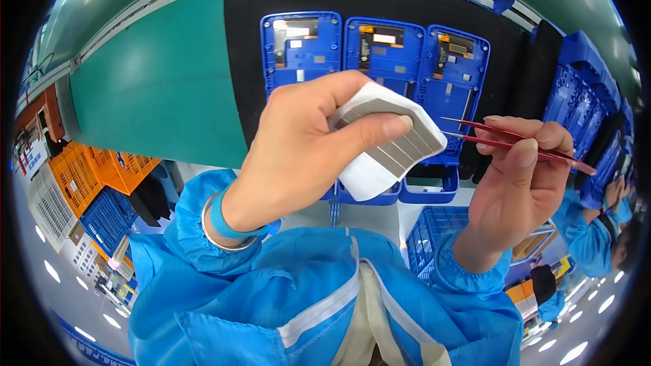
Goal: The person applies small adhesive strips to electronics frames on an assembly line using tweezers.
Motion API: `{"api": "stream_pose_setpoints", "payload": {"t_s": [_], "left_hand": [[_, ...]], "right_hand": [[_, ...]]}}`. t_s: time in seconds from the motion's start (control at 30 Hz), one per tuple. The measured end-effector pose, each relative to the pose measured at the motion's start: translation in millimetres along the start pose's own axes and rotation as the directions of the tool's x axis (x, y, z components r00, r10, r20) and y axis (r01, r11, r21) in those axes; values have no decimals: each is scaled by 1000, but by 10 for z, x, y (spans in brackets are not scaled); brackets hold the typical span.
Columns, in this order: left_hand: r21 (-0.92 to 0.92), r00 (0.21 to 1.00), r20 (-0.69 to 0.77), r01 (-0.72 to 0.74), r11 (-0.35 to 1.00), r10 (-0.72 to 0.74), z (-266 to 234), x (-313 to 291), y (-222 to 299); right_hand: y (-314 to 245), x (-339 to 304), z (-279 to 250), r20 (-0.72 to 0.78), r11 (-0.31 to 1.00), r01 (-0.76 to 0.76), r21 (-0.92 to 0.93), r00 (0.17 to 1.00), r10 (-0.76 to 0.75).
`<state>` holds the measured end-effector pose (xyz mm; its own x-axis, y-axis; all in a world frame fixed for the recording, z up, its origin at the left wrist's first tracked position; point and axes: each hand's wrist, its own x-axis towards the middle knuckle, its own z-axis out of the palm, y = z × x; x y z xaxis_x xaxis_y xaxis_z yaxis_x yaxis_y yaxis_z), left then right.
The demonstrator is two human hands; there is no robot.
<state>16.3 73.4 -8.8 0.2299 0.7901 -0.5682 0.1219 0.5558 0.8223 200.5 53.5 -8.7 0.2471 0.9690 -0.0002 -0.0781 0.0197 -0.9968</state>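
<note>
My left hand (298,139) pinches a curled white backing sheet (363,177) with grey strips (397,149) in rows on it, the thumb lying across the strips. In my right hand (512,196) is a pair of red tweezers (498,137), held between thumb and fingers. Their two thin tips are apart and point left, close to the sheet's right edge; whether they touch it I cannot tell. Behind the hands lie three blue plastic housings in a row: a left one (319,74), a middle one (388,80) and a right one (451,98). Dark flex circuits show inside them.
The housings rest on a black mat (244,47) over a green bench top (156,95). More blue housings (576,98) stand at the right. A blue basket (424,237) is below the bench, orange crates (78,173) at the left. Another person's sleeve (583,237) shows at far right.
</note>
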Motion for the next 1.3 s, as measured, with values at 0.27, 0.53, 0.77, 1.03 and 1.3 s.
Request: {"api": "stream_pose_setpoints", "payload": {"t_s": [0.27,0.53,0.77,1.03,1.3], "left_hand": [[93,995,87,-65,994,57,-319,-227,72],[91,969,-2,-244,965,245,-719,-600,202],[169,972,136,-212,963,191,-1051,-667,74],[185,988,114,-127,975,107,-1117,-586,-61],[247,997,76,-47,968,29,-1096,-489,-125]], "right_hand": [[-111,-175,396,7,1000,2,27,1000,-2],[-341,-415,782,-89,999,41,7,995,-40],[-337,-536,1200,-49,999,-36,30,998,38],[-104,-550,1278,4,990,-109,91,994,109],[42,-432,1113,85,964,-173,201,984,159]]}}
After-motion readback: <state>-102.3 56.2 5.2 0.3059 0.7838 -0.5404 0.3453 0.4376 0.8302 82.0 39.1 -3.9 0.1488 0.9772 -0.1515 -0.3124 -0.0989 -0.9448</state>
